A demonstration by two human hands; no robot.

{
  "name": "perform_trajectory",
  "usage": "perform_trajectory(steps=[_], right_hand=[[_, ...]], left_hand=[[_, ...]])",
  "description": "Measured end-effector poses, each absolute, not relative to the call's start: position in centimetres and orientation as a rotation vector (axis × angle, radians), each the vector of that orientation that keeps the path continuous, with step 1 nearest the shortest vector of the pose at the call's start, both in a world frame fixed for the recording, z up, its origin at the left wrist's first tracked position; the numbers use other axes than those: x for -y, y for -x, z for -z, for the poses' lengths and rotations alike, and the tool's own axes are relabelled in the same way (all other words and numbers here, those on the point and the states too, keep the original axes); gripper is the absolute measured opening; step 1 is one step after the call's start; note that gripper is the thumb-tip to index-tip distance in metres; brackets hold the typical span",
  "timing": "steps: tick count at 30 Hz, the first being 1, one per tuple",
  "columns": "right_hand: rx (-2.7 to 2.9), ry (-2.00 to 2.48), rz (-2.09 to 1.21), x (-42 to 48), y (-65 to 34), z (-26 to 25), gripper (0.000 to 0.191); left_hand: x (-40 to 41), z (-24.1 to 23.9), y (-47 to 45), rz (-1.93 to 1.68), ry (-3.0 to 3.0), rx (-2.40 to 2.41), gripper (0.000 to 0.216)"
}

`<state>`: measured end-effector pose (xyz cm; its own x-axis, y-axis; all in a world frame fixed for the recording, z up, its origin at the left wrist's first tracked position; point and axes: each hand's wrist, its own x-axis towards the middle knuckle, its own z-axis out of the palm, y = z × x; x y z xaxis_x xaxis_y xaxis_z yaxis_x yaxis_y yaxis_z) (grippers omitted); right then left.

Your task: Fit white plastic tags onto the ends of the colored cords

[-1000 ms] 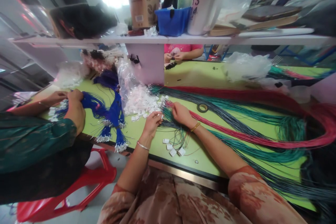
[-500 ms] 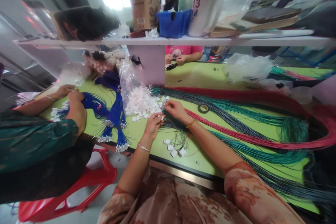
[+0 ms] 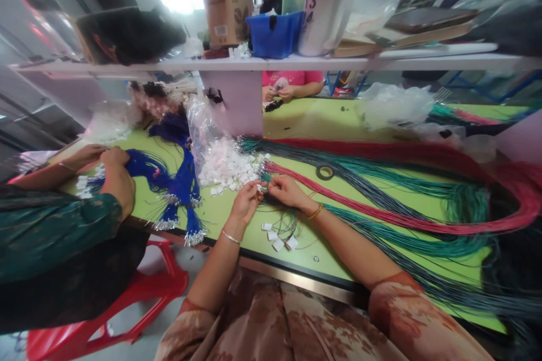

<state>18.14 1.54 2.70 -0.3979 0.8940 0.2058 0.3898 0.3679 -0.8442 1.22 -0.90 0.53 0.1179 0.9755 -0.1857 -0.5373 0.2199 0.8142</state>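
Note:
My left hand (image 3: 246,203) pinches a small white plastic connector (image 3: 259,187) between thumb and fingertips. Close against it, my right hand (image 3: 289,192) is closed in a pinch on what looks like a thin wire, mostly hidden by the fingers. Just beyond both hands lie the ends of a red wire bundle (image 3: 311,181). A heap of white connectors (image 3: 226,164) spreads behind my left hand. Below my right hand rest several white connectors with wires attached (image 3: 278,244).
Green wires (image 3: 406,237) and dark grey wires (image 3: 359,177) run rightward along the table. A tape roll (image 3: 325,172) lies behind my right wrist. At left, a co-worker's hands (image 3: 114,159) work beside blue wire bundles (image 3: 186,192). A shelf (image 3: 339,64) with a blue bin (image 3: 275,36) spans above.
My right hand has come back from the wire ends toward me, to just beside the connector in my left hand. My left hand keeps its pinch. The view has shifted slightly.

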Motion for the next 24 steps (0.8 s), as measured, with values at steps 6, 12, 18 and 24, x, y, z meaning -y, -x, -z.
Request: perform_trajectory(steps=[6, 12, 18, 24], right_hand=[[1.967, 1.113, -0.933, -1.7, -17.9, -2.2, 0.017], [2.042, 1.12, -0.756, -1.2, -17.5, -2.3, 0.017], [2.104, 1.178, -0.657, -0.3, -17.4, -2.2, 0.015], [2.132, 1.165, -0.667, -4.0, -18.7, -2.5, 0.026]], left_hand=[[1.0, -0.3, -1.4, -1.263, -0.658, -0.789, 0.029], [1.0, 0.2, -2.0, -1.309, -0.658, -0.831, 0.033], [1.1, 0.3, -2.4, -1.336, -0.619, -0.89, 0.035], [1.1, -0.4, -2.6, -1.324, -0.634, -0.937, 0.032]])
